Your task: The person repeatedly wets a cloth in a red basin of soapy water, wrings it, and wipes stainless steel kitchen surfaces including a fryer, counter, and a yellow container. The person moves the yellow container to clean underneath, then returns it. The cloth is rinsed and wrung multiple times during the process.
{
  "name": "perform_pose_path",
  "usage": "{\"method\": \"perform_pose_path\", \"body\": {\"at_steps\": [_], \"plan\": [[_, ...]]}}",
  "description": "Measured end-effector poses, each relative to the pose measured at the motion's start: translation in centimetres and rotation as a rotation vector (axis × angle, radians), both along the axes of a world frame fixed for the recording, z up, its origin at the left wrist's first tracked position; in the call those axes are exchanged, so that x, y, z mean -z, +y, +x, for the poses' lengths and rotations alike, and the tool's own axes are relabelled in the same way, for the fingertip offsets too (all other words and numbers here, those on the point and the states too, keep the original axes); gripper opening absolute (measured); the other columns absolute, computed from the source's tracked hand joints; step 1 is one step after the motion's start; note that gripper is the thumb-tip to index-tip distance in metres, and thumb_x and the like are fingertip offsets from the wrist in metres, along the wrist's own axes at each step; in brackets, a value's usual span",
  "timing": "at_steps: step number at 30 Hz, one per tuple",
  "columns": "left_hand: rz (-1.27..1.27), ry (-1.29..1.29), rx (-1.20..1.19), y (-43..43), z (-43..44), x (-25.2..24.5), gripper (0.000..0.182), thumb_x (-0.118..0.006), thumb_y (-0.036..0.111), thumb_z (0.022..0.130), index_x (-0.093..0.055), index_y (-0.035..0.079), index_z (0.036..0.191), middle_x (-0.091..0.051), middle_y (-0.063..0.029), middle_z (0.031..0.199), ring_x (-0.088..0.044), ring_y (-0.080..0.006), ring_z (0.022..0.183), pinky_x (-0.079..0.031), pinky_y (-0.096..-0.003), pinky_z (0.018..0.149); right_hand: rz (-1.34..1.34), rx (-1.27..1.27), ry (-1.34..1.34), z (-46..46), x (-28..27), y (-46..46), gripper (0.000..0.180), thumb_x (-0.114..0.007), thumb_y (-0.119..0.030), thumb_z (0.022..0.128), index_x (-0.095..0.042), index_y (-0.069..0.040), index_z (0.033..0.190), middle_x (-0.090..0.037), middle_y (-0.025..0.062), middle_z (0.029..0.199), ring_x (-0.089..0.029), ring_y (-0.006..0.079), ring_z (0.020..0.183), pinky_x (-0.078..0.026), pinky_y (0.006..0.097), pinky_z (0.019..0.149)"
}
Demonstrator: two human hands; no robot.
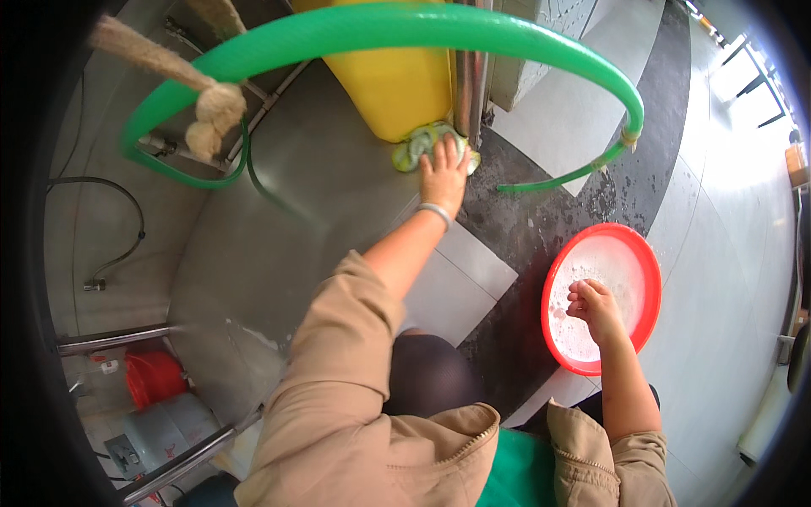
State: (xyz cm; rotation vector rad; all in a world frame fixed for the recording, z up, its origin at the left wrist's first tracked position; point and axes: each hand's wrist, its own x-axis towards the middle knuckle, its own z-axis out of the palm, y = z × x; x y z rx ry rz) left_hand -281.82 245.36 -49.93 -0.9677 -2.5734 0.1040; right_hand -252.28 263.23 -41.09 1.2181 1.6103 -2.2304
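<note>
My left hand [445,174], with a pale band at the wrist, presses with spread fingers on a wet, bunched green and white cloth [426,144]. The cloth lies at the foot of a yellow panel [402,89], beside a metal post [470,89]. Over the near part of a red plastic basin [647,272] is my right hand [594,304], its fingers curled and no object visible in them. White foam [624,253] covers the liquid in the basin, which stands partly on the dark floor strip.
A thick green hose [431,25] arches across the view, a knotted fabric strip [218,111] hanging by it. Metal rails [190,453] and a red container [155,377] are at lower left. The dark floor strip [538,234] looks wet.
</note>
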Motion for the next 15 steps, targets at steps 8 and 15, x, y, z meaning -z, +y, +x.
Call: {"method": "perform_pose_path", "body": {"at_steps": [8, 15], "plan": [[-0.260, -0.339, -0.212, -27.6, 15.1, -4.1, 0.050, -0.056, 0.018, 0.080, -0.046, 0.023, 0.129, -0.028, -0.0168, 0.141, -0.026, -0.0367, 0.129, -0.023, -0.0531, 0.101, 0.020, -0.060, -0.041, 1.0, 1.2, 2.0, 0.019, -0.054, -0.021, 0.086, -0.057, -0.002, 0.088, -0.056, 0.0036, 0.076, -0.054, 0.0107, 0.062, -0.048, 0.0256, 0.062], [-0.078, -0.577, -0.611, -41.5, 24.6, -5.2, 0.069, -0.064, 0.023, 0.077, -0.032, 0.008, 0.136, -0.027, -0.0204, 0.141, -0.022, -0.0404, 0.131, -0.017, -0.0509, 0.106, -0.050, -0.141, -0.072, 0.2, 2.3, -0.3, 0.019, -0.052, -0.020, 0.087, -0.057, -0.002, 0.087, -0.056, 0.0038, 0.073, -0.052, 0.0108, 0.059, -0.047, 0.0251, 0.060]]}}
